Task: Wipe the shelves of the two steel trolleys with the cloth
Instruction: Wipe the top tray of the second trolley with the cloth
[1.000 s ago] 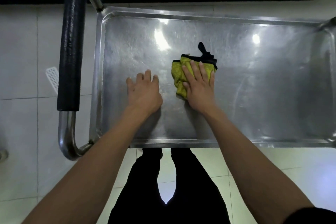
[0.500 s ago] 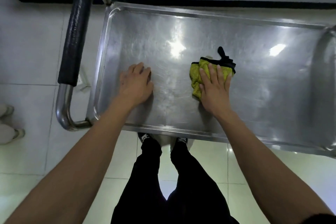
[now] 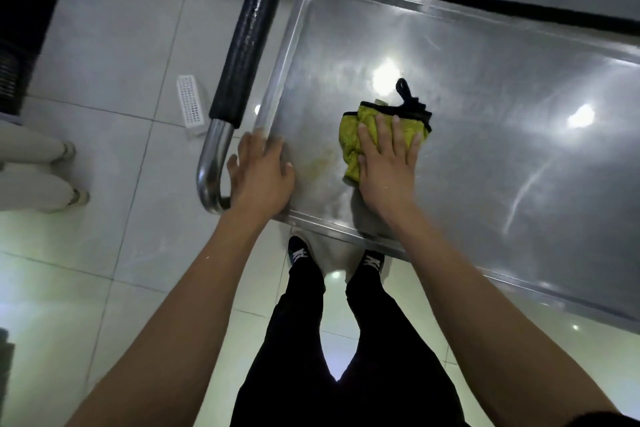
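Steel shelf (image 3: 485, 135) is cut off at the right edge. Yellow cloth (image 3: 360, 135) lies on its near-left part, half hidden under the right hand (image 3: 388, 163), which presses it with flat fingers. The left hand (image 3: 259, 173) rests released on the near-left corner rim, gripping nothing.

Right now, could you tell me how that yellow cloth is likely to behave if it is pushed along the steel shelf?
The yellow cloth looks floppy: it lies bunched in folds under the flat right hand, so it would probably crumple rather than slide as a sheet. On the glossy shelf it should glide easily. Its black loop may trail loosely.
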Motion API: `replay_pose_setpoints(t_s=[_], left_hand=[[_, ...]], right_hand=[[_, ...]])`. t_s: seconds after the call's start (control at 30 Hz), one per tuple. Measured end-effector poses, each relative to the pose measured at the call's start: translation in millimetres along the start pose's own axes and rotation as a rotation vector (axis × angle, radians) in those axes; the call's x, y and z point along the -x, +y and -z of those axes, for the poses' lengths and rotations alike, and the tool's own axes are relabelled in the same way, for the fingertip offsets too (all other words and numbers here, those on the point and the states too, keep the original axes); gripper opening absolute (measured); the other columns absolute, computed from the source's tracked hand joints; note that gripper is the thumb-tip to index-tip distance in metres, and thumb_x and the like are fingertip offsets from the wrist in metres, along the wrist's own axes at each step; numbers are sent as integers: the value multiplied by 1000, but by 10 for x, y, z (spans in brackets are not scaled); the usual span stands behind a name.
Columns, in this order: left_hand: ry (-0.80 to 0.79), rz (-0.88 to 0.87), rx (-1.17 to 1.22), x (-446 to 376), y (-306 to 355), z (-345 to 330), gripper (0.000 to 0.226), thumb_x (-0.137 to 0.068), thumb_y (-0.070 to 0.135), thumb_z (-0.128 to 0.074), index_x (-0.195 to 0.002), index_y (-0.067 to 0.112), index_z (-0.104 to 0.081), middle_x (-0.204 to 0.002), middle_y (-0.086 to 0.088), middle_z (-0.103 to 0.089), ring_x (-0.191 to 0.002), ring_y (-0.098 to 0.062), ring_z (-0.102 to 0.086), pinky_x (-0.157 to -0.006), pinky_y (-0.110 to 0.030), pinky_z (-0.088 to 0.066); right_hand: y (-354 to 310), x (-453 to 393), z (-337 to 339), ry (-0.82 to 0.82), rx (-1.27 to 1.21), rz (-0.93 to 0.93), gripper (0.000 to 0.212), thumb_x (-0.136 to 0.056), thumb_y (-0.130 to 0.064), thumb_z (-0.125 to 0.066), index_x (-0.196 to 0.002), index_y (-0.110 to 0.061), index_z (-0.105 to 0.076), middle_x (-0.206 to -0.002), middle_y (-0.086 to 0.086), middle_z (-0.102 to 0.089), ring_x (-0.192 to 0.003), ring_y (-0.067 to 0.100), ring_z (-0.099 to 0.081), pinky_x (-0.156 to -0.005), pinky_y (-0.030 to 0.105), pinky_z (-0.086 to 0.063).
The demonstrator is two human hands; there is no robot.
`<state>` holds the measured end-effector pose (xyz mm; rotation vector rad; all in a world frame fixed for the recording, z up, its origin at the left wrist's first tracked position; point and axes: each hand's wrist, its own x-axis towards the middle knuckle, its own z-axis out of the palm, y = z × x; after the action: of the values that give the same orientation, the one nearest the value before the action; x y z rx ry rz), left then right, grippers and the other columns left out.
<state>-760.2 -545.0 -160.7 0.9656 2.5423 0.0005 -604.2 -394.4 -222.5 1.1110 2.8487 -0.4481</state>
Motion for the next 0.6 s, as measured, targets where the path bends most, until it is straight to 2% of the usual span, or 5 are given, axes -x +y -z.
replay_pose_setpoints(t_s=[0.17, 0.33, 0.4, 0.47, 0.6], left_hand=[[22, 9, 117, -63, -110, -65, 64, -96, 21, -49, -154, 10, -25, -161, -15, -24, -148, -33, -23, -119, -51, -26], [18, 46, 102, -75, -89, -177, 78, -88, 23, -58, -155, 7, -20, -163, -13, -21, -152, -28, -16, -118, -49, -24], [10, 35, 39, -75, -76, -208, 78, -89, 26, -54, -156, 6, -19, -166, -12, -17, -154, -27, -11, -118, -50, -24], [9, 34, 31, -69, -75, -206, 79, -89, 28, -52, -156, 4, -17, -166, -13, -15, -154, -27, -8, -119, -51, -22], [0, -31, -70, -55, -69, -191, 80, -88, 35, -50, -154, 3, -17, -163, -20, -15, -153, -35, -6, -117, -58, -20]], right_hand=[[-688, -247, -134, -16, -16, 67, 60, -96, -26, -50, -154, -23, -36, -166, 7, -20, -155, 32, -6, -122, 60, 4], [-1145, -469, -159, -49, -76, 151, 57, -99, -40, -35, -154, -25, -37, -166, 6, -22, -155, 31, -7, -122, 59, 2], [-1150, -472, -154, -35, -104, 165, 54, -102, -39, -32, -153, -24, -39, -165, 5, -25, -155, 30, -9, -123, 57, 1], [-1066, -439, -162, -17, -115, 171, 51, -103, -35, -39, -154, -25, -39, -165, 4, -25, -155, 28, -9, -124, 55, 2], [-737, -263, -158, 2, -76, 92, 52, -104, -32, -41, -155, -28, -34, -167, 0, -19, -155, 25, -6, -124, 53, 1]])
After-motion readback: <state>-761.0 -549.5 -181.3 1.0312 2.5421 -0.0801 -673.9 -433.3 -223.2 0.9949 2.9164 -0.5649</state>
